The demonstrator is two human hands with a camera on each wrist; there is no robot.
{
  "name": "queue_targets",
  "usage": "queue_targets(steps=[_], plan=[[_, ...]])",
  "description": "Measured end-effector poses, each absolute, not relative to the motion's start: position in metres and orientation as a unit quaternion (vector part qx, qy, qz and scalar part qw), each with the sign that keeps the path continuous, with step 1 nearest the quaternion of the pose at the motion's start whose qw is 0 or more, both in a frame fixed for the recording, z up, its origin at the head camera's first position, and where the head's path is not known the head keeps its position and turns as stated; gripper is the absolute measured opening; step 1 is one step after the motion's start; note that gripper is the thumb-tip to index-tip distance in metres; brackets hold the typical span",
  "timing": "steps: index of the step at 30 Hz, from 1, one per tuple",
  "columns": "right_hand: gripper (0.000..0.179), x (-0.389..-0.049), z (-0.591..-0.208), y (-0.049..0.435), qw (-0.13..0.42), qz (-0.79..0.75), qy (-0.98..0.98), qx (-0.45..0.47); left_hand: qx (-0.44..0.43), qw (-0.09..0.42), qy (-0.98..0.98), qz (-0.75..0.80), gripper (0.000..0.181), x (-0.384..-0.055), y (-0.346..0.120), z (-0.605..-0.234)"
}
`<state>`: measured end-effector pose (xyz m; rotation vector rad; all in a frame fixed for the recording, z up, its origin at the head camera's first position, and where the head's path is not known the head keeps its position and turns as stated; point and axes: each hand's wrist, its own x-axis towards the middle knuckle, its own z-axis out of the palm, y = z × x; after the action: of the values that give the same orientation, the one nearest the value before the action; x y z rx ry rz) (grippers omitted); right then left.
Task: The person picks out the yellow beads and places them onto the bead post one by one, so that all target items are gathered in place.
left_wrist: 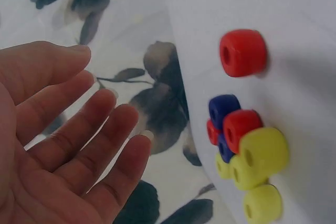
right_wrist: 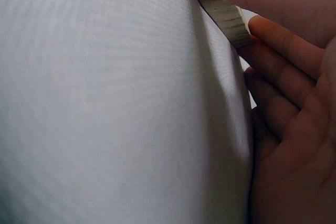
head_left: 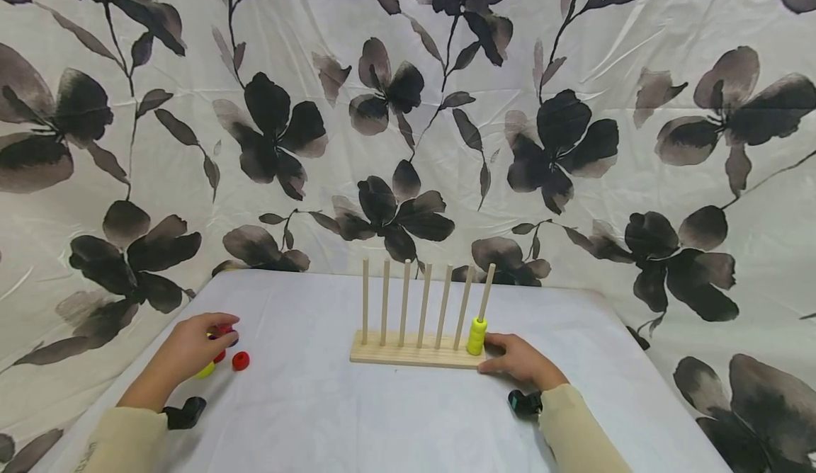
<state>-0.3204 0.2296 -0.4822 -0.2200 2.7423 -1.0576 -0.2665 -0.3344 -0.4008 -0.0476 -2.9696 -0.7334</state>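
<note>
My left hand [head_left: 190, 348] hovers over a small pile of beads at the table's left side, fingers loosely bent and holding nothing. In the left wrist view the pile shows yellow beads [left_wrist: 265, 155], red beads [left_wrist: 242, 128] and blue beads [left_wrist: 224, 109]. A single red bead [head_left: 240, 361] lies apart from them. My right hand [head_left: 521, 360] grips the right end of a wooden peg rack [head_left: 408, 355], thumb at the front and fingers behind. Yellow beads [head_left: 476, 337] are stacked on the rack's rightmost peg; its other pegs are bare.
The rack stands on a table with a white cloth [head_left: 331, 416]. Behind the table hangs a pale curtain [head_left: 472, 197] with dark flowers. Several upright pegs [head_left: 404, 303] rise from the rack between the two hands.
</note>
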Motion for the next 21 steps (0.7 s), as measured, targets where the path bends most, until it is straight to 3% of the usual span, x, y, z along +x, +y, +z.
queue_targets(steps=[21], plan=[[0.083,-0.323,-0.484,0.230,0.098,-0.362,0.925,-0.070,0.001,0.012,-0.978,-0.210,0.044,-0.268,-0.359,-0.427]])
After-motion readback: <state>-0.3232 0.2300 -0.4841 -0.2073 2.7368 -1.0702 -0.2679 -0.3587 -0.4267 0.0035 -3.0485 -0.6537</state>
